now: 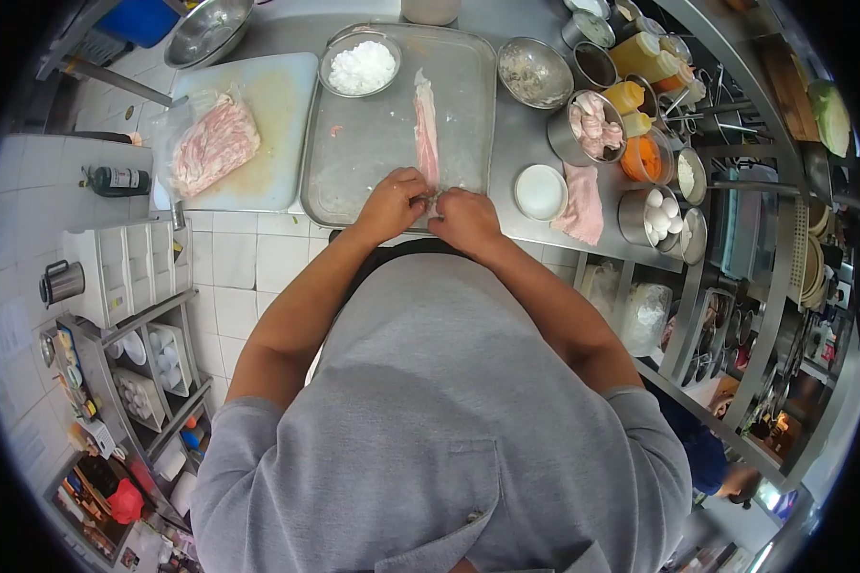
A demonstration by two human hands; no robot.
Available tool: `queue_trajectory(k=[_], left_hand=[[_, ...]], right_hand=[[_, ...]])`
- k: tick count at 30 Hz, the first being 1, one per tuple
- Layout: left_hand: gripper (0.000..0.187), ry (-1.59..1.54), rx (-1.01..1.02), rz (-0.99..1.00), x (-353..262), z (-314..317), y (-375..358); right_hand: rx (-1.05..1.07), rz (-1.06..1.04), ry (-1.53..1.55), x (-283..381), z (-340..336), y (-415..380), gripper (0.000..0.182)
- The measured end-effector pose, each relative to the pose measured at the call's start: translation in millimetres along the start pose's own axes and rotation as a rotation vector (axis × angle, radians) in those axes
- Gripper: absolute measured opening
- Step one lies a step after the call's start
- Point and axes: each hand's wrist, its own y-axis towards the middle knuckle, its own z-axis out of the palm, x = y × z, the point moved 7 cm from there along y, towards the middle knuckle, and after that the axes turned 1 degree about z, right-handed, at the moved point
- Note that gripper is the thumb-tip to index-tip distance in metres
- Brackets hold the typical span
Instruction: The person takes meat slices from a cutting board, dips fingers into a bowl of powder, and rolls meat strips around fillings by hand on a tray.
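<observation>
A long bacon strip [426,124] lies lengthwise on a metal tray [363,158]. At its near end, my left hand [394,204] and my right hand [466,222] are close together with fingers curled and pinched. Both hands grip that end of the strip, though the fingers hide most of what is between them. At the tray's far left corner is a metal bowl of white powder [362,69]. On the left, a plastic bag of sliced raw meat [215,145] rests on a white cutting board [282,124].
Right of the tray are a metal bowl [535,73], a pot of rolled meat pieces [596,126], a white dish [541,192], a pink cloth [580,202] and a pot of eggs [657,218]. Squeeze bottles [640,59] stand behind. Another person [705,456] is at lower right.
</observation>
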Motion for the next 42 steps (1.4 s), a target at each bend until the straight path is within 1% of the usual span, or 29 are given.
queue_trajectory(k=[2, 6, 8, 9, 11, 15, 17, 18, 20, 22, 24, 25, 27, 28, 30, 31, 32, 34, 35, 38, 40, 42], left_hand=[[0.026, -0.003, -0.003, -0.005, 2, 1, -3], [0.029, -0.011, 0.018, -0.031, 5, -2, -3], [0.030, -0.038, 0.038, -0.004, 0, -4, -5], [0.030, -0.038, 0.033, -0.007, -1, -5, -6], [0.030, -0.062, 0.000, -0.043, -1, -6, -6], [0.030, -0.061, 0.001, -0.042, 7, -1, -5], [0.025, -0.090, -0.036, -0.031, 10, -1, -6], [0.025, -0.091, -0.043, -0.035, 11, -1, -7], [0.022, -0.123, -0.037, -0.053, 15, 1, -7], [0.024, -0.134, -0.037, -0.064, 16, 0, -7], [0.025, -0.132, -0.045, -0.061, 17, -2, -7], [0.026, -0.150, -0.034, -0.069, 22, 2, -7], [0.024, -0.171, -0.034, -0.066, 24, 4, -7], [0.023, -0.176, -0.048, -0.055, 23, 3, -6], [0.024, -0.183, -0.052, -0.049, 23, 2, -6], [0.023, -0.193, -0.053, -0.067, 21, -1, -6], [0.022, -0.206, -0.053, -0.089, 20, -3, -6], [0.022, -0.216, -0.068, -0.076, 16, -6, -4], [0.021, -0.238, -0.080, -0.073, 16, -9, -4], [0.017, -0.209, -0.090, -0.063, 13, -12, -5], [0.015, -0.203, -0.098, -0.038, 12, -12, -4], [0.015, -0.179, -0.105, -0.031, 10, -12, -1]], right_hand=[[-0.020, 0.029, -0.032, -1, 10, 5, 0.026], [0.010, -0.015, -0.021, 7, 5, 9, 0.026], [0.028, 0.092, 0.122, 3, -7, 9, 0.027], [0.030, 0.088, 0.119, 2, -10, 10, 0.027], [0.029, 0.145, 0.261, -6, -16, 16, 0.026], [0.047, 0.115, 0.256, -18, -19, 37, 0.027], [0.001, 0.161, 0.343, -29, -19, 49, 0.028], [0.006, 0.157, 0.339, -30, -22, 54, 0.028], [-0.205, 0.220, 0.457, -38, -42, 64, 0.027], [-0.240, 0.192, 0.425, -33, -59, 84, 0.026], [-0.293, 0.102, 0.459, -21, -81, 118, 0.026], [-0.307, 0.072, 0.453, -12, -92, 139, 0.026], [-0.359, -0.127, 0.376, 18, -109, 179, 0.027], [-0.374, -0.146, 0.373, 26, -111, 201, 0.027], [-0.321, -0.210, 0.025, 51, -105, 246, 0.026], [-0.155, -0.167, -0.102, 61, -100, 268, 0.028], [-0.168, -0.171, -0.104, 75, -103, 281, 0.028], [0.124, -0.034, -0.253, 81, -80, 304, 0.034], [0.160, -0.033, -0.261, 84, -74, 309, 0.035], [0.100, -0.065, -0.276, 74, -53, 323, 0.032], [0.026, -0.060, -0.220, 60, -49, 325, 0.029], [-0.068, -0.007, -0.111, 47, -56, 320, 0.025]])
